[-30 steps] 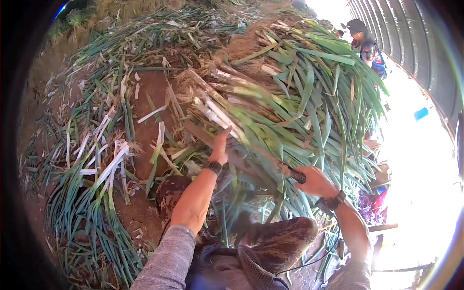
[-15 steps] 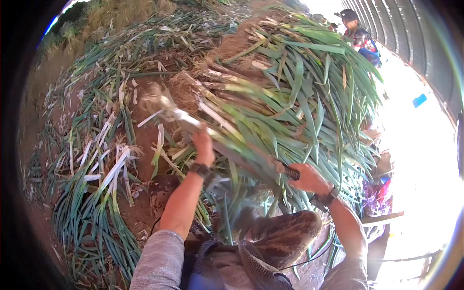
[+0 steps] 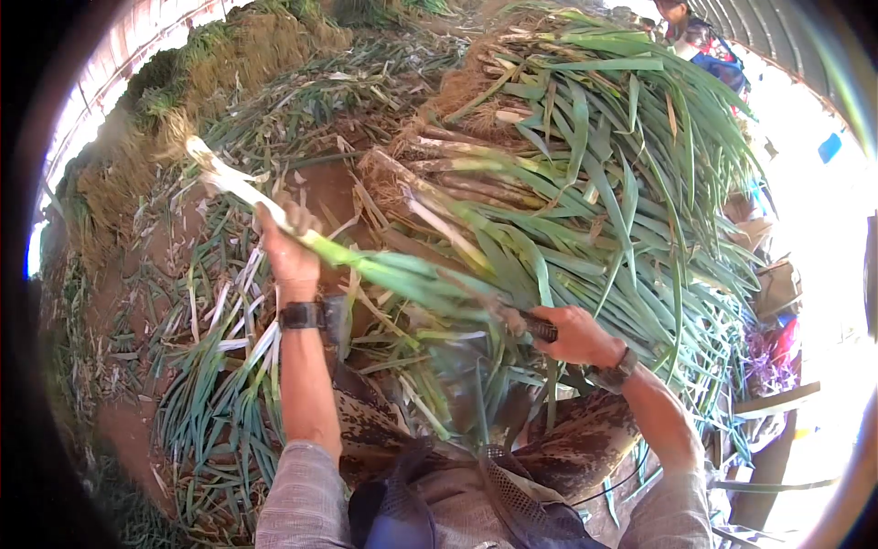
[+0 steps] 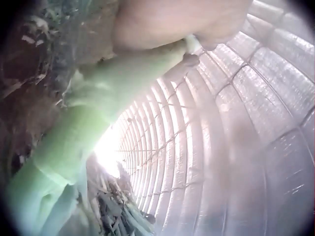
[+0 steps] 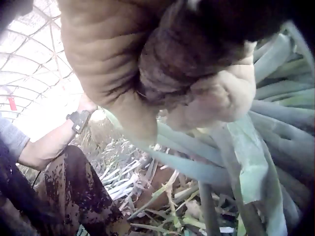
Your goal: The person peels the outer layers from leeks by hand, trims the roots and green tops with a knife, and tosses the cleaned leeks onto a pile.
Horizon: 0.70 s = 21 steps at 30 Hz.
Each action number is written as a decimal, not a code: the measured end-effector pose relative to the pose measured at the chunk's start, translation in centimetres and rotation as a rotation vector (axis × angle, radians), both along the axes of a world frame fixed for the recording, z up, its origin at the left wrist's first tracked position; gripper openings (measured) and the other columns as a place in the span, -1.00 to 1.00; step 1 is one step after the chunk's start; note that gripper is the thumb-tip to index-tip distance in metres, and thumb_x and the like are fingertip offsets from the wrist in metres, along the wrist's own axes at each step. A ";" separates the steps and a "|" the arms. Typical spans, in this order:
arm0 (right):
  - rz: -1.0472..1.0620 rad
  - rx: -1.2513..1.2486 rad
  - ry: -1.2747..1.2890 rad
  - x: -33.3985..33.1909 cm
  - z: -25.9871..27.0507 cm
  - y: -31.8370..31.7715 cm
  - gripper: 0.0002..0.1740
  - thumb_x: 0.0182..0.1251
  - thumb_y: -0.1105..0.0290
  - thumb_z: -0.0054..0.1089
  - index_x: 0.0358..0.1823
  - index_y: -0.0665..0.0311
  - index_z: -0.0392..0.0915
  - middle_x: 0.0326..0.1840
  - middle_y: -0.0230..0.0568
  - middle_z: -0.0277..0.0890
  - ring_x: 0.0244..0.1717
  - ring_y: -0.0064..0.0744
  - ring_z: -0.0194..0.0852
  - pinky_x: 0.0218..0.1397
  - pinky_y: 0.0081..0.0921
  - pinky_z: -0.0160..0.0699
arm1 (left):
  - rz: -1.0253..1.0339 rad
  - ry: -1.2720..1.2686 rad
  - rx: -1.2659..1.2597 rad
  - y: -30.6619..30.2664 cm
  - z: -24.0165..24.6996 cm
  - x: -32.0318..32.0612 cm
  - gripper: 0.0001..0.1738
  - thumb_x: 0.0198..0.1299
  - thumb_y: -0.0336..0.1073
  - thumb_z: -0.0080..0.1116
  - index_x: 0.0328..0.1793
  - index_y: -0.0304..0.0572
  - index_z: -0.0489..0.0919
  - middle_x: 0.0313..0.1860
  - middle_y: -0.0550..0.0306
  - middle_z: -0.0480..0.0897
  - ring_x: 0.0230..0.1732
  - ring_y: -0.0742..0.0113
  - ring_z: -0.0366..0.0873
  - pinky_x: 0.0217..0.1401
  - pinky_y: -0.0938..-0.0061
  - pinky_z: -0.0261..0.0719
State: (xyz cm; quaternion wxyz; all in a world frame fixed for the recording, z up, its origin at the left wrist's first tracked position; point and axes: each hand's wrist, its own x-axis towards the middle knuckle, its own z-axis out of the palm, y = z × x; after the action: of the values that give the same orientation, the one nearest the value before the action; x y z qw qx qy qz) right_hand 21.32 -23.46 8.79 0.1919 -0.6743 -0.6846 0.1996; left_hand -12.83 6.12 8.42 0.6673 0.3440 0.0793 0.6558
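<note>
My left hand point(image 3: 291, 256) grips a leek point(image 3: 240, 186) around its pale stem, out over the left side of the heap. White root end up and to the left, its green leaves trail toward my right hand and look blurred. In the left wrist view the thick green stem point(image 4: 74, 123) crosses below the hand. My right hand point(image 3: 585, 335) is wrapped around the dark ribbed handle point(image 3: 540, 327) of what looks like a long knife; its blade is blurred and partly lost among the leaves. The right wrist view shows fingers curled on that dark handle point(image 5: 170, 64).
A large pile of untrimmed leeks point(image 3: 585, 183) lies ahead and right, roots to the left. Peeled leeks point(image 3: 215, 384) lie at the left among scattered leaf scraps point(image 3: 302, 101). My camouflage-clad knees point(image 3: 585, 425) are close below. Another person point(image 3: 700, 41) is at the far right.
The left hand has moved up and left, lifting the leek off the pile's near edge. My right hand still holds the handle in nearly the same place. The view has shifted left.
</note>
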 end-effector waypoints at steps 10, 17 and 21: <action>-0.007 -0.292 -0.093 1.3 -4.0 0.9 -0.60 0.03 0.25 0.31 -0.04 0.14 0.62 -0.28 0.07 0.63 -0.14 0.17 0.61 -0.05 -0.01 0.56 | -0.039 0.174 -0.275 -0.3 1.2 0.5 -0.45 0.27 0.29 0.17 -0.03 -0.03 0.52 -0.59 0.43 0.42 -0.51 0.52 0.33 -0.36 0.50 0.35; -0.157 0.025 0.028 0.8 -1.8 1.0 -0.53 0.03 0.30 0.41 0.02 0.24 0.60 -0.27 0.05 0.64 -0.22 0.13 0.63 -0.15 -0.15 0.61 | -0.259 0.572 -0.390 -3.4 -5.7 11.3 -0.47 0.19 0.16 0.36 -0.03 -0.14 0.57 -0.43 0.28 0.59 -0.48 0.39 0.51 -0.34 0.42 0.54; -0.030 0.156 -0.101 0.6 -4.4 -0.7 -0.62 0.10 0.30 0.32 -0.02 0.18 0.56 -0.30 -0.04 0.63 -0.23 0.09 0.62 -0.21 -0.07 0.61 | -0.019 0.676 -0.542 -2.0 -8.8 15.0 -0.48 0.15 -0.05 0.45 0.08 -0.27 0.59 -0.04 0.12 0.60 -0.04 0.25 0.51 0.04 0.27 0.50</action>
State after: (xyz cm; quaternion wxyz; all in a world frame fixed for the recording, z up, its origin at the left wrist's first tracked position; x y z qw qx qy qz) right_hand 21.96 -24.17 4.37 0.2119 -0.6769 -0.6966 0.1085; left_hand 2.16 4.16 -0.39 0.6759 0.3526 0.4596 0.4556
